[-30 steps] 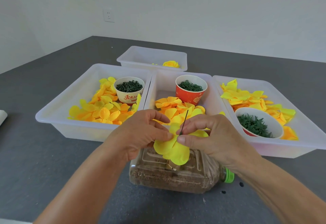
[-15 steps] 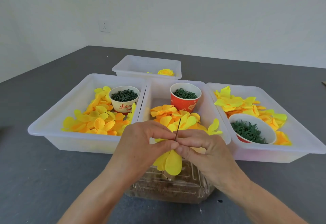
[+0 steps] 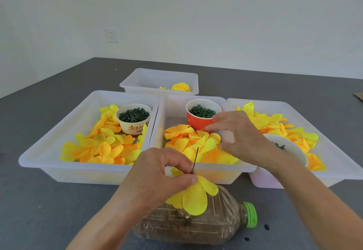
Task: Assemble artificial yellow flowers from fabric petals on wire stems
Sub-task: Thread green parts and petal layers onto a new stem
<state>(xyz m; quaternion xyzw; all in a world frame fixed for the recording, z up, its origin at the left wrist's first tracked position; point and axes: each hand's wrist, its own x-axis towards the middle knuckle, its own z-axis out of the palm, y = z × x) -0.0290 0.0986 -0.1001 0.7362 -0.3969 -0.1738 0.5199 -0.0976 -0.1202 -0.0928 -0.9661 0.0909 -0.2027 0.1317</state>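
Note:
My left hand (image 3: 165, 175) pinches a thin dark wire stem (image 3: 195, 159) that pokes up between its fingertips, with yellow fabric petals (image 3: 194, 198) threaded on it and hanging below the fingers. My right hand (image 3: 237, 135) hovers with spread, relaxed fingers over the orange and yellow petals (image 3: 186, 141) in the middle tray (image 3: 196, 169), close to the red cup (image 3: 198, 120) of green rings. It holds nothing that I can see.
A plastic bottle (image 3: 196, 226) with a green cap lies on its side under the flower. The left tray (image 3: 49, 159) holds petals and a white cup (image 3: 134, 120) of green parts. The right tray (image 3: 337, 163) holds petals and a white bowl (image 3: 294, 151). A finished flower (image 3: 180, 87) lies in the far tray.
My right hand has let go of the stem and petals and moved up and right over the middle tray. The left hand keeps the stem alone. The view tilted upward.

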